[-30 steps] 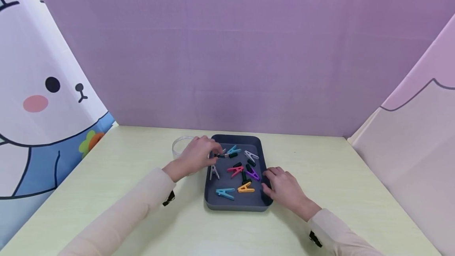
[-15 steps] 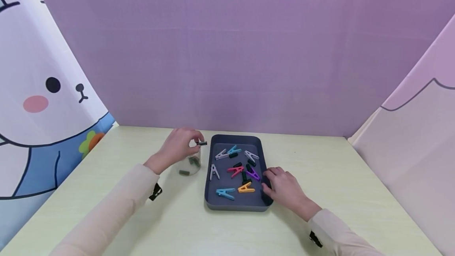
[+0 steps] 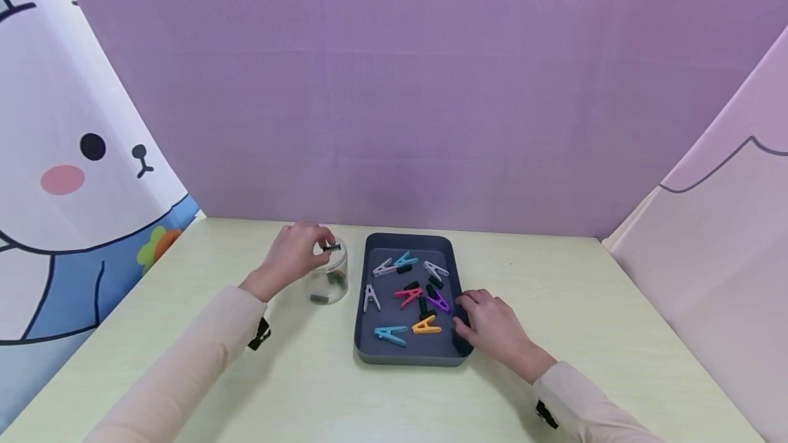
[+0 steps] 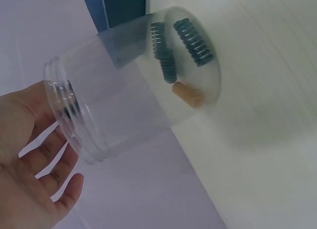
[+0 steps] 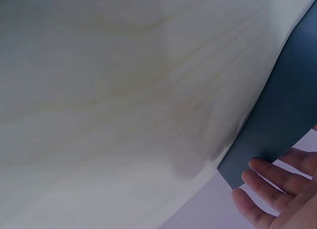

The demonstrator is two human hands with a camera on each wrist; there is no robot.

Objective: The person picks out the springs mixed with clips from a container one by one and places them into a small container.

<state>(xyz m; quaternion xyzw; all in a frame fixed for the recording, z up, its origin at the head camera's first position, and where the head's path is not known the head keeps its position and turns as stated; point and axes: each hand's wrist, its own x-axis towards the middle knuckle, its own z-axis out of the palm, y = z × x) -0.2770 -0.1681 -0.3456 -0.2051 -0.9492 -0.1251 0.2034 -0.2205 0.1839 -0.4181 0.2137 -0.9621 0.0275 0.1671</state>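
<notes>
In the head view my left hand (image 3: 289, 258) pinches a small black coil spring (image 3: 333, 247) at the mouth of a clear jar (image 3: 325, 286). Through the jar's wall in the left wrist view, the held spring shows as a dark shape near the threaded rim. At the jar's bottom lie several dark springs (image 4: 193, 41) and an orange-brown ridged piece (image 4: 188, 94). My right hand (image 3: 494, 327) rests against the right wall of a dark grey tray (image 3: 408, 360), its fingers on the tray's side in the right wrist view.
Inside the tray are clothes pegs, among them a pink one (image 3: 409, 294), a purple one (image 3: 438, 301), a yellow one (image 3: 426, 325) and a blue one (image 3: 390, 335), with several small black pieces. A purple backdrop (image 3: 394, 87) stands behind the pale table (image 3: 246, 388).
My left hand has moved left with the black spring, from above the tray to the jar's mouth. My right hand and the tray have stayed in place.
</notes>
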